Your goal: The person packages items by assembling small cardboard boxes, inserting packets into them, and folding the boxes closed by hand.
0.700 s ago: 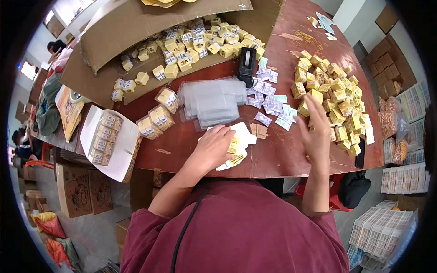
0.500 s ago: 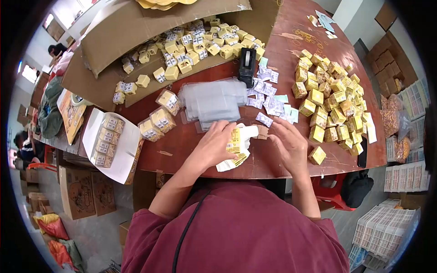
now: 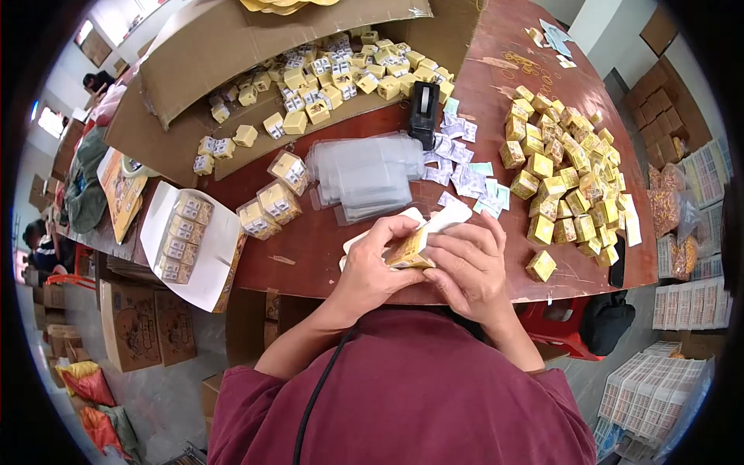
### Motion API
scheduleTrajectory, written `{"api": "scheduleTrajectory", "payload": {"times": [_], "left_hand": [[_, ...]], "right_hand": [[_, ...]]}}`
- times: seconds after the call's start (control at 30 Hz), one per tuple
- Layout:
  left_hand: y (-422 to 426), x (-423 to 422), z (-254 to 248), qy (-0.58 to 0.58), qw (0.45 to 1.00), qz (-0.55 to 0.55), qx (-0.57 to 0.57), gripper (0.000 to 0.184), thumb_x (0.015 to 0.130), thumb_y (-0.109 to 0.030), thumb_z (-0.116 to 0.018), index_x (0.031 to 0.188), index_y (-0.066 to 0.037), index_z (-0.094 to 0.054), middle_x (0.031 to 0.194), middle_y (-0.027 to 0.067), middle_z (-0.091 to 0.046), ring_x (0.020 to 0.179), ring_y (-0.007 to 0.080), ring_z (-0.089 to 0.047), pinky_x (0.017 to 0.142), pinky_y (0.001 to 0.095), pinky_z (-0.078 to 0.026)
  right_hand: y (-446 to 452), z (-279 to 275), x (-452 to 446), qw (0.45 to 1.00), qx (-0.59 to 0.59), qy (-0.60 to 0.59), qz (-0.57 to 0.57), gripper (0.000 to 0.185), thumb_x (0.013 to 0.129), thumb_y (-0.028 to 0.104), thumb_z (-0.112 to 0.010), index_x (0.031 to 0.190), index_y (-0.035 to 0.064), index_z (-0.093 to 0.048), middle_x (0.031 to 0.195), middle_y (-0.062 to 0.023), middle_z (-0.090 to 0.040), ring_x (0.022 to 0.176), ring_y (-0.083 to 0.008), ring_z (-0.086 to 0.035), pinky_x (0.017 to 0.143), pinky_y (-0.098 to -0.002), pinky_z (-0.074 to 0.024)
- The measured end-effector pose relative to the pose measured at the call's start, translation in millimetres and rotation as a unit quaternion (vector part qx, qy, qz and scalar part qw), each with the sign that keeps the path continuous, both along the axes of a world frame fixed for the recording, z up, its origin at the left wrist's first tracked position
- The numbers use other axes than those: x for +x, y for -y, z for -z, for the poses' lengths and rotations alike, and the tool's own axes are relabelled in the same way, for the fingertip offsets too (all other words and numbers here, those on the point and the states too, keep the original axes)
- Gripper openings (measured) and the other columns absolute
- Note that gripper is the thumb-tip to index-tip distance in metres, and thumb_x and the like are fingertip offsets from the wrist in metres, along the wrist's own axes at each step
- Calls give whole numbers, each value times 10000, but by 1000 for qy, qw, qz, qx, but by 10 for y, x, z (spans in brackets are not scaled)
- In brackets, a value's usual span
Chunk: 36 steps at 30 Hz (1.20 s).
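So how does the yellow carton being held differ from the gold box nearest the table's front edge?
The yellow carton has white flaps sticking out; the gold box is closed up. The left hand and right hand hold the yellow carton; the gold box sits on the table. Both are yellowish.

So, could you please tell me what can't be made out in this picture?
- Full shape of the yellow carton: head view, partly hidden by the left hand and right hand.
- Print on the purple sachets: head view, too small.
- Rest of the yellow pile: head view, cut off by the top edge.
- Full outline of the black slab: head view, partly covered.
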<state>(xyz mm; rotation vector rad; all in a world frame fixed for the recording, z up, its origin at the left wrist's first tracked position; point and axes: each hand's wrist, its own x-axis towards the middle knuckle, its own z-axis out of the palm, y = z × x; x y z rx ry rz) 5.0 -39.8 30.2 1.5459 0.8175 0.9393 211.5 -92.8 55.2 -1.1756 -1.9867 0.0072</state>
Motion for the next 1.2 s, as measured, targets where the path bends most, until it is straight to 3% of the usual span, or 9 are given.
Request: {"api": "scheduleTrajectory", "payload": {"times": [0.07,0.23,0.3,0.4,0.63,0.77,0.93,1.0,1.2], "left_hand": [[51,32,69,27,999,-8,43,659,805,-123,-942,1352,-31,-585,1251,114,-675,1174,236,-667,1032,366,-537],[-15,37,35,-5,973,16,232,631,813,-56,-905,1355,-65,-583,1251,129,-648,1153,280,-661,973,381,-542],[0,57,-1,-1,975,15,223,620,801,-54,-908,1335,-78,-595,1235,132,-643,1117,289,-665,934,386,-544],[31,98,-42,2,977,15,215,587,792,-66,-918,1294,-87,-615,1212,131,-639,1072,285,-670,878,386,-552],[-26,63,-127,1,976,57,210,513,829,-90,-914,1262,-59,-640,1224,135,-651,1056,247,-689,811,358,-575],[-77,-89,-114,33,985,138,93,524,880,-67,-870,1347,-24,-635,1322,132,-666,1149,224,-700,990,337,-599],[-5,-72,-69,82,988,106,70,474,898,-44,-853,1314,-17,-627,1297,121,-661,1123,197,-700,964,336,-602],[13,-58,-73,90,990,98,54,458,902,-39,-848,1301,-19,-625,1285,118,-661,1113,192,-701,951,336,-600],[-19,-78,-67,46,991,83,95,441,901,-46,-846,1283,-31,-626,1249,114,-676,1072,195,-707,936,336,-595]], "right_hand": [[5,5,20,999,-23,28,-25,260,833,195,-857,1078,114,-822,1178,-35,-769,1187,-254,-652,1226,-542,-317],[55,-22,-21,998,-30,-45,32,219,838,216,-849,1051,164,-848,1460,-185,-618,1364,-372,-535,1231,-545,-283],[60,-12,-19,997,-25,-57,50,226,818,201,-864,1042,169,-855,1617,-291,-448,1420,-438,-476,1230,-528,-307],[26,19,75,996,-49,-78,4,221,825,185,-858,1044,155,-852,1655,-296,-407,1480,-472,-435,1219,-545,-351],[40,68,83,977,-100,-173,-71,200,852,64,-834,1049,36,-811,1420,-284,-640,1333,-455,-632,1140,-521,-494],[16,11,124,983,-70,-148,-88,269,848,64,-849,1092,-16,-770,1286,-229,-726,1234,-422,-706,1149,-523,-501],[3,106,-18,951,-60,-287,-95,349,845,69,-852,1161,-34,-744,1222,-196,-762,1197,-385,-733,1119,-529,-539],[5,-61,86,982,-74,-157,-74,349,856,65,-844,1181,-20,-751,1224,-194,-765,1206,-373,-732,1096,-529,-559],[20,-82,145,986,-69,-105,-106,324,867,78,-846,1176,3,-783,1258,-176,-769,1204,-383,-735,1065,-485,-588]]}}
